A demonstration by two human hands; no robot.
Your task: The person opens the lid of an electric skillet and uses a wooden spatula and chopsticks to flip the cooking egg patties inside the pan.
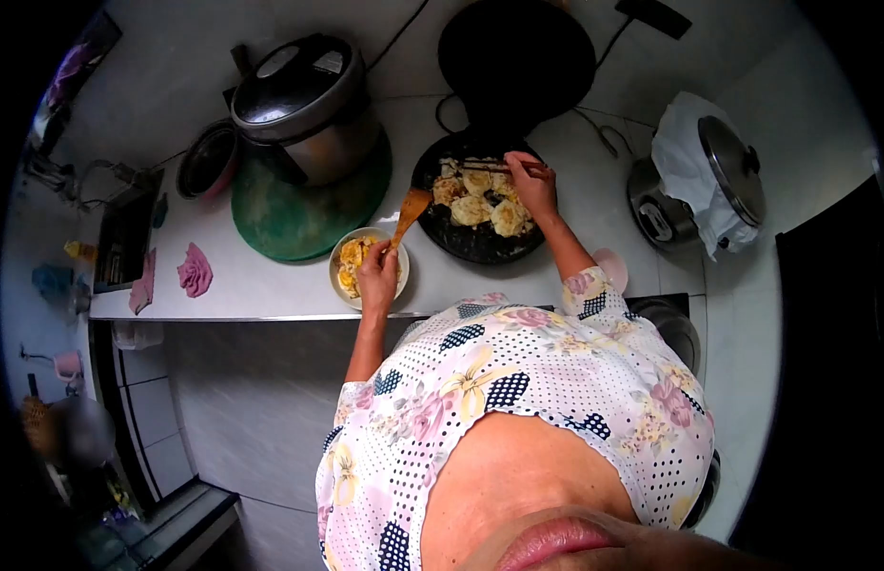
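Note:
My left hand [376, 276] is closed around the handle of a wooden spatula [412, 211], whose blade points up toward the pan's left rim. Below that hand is a white bowl [405, 276] with yellow, egg-like food [350, 255] in it. Over the round black electric griddle [461, 249], my right hand [531, 186] grips a pair of chopsticks [490, 166]. Several pale yellow patties [471, 209] lie on the griddle, some browned. The chopstick tips reach the patties at the back; whether they touch one I cannot tell.
The griddle's dark lid [516, 62] stands raised behind it. Left of it, a large pressure cooker [314, 114] sits on a green round board [285, 228]. At the right is another cooker [663, 205] with a plastic bag and lid on top. Pink cloths [195, 271] lie at the left.

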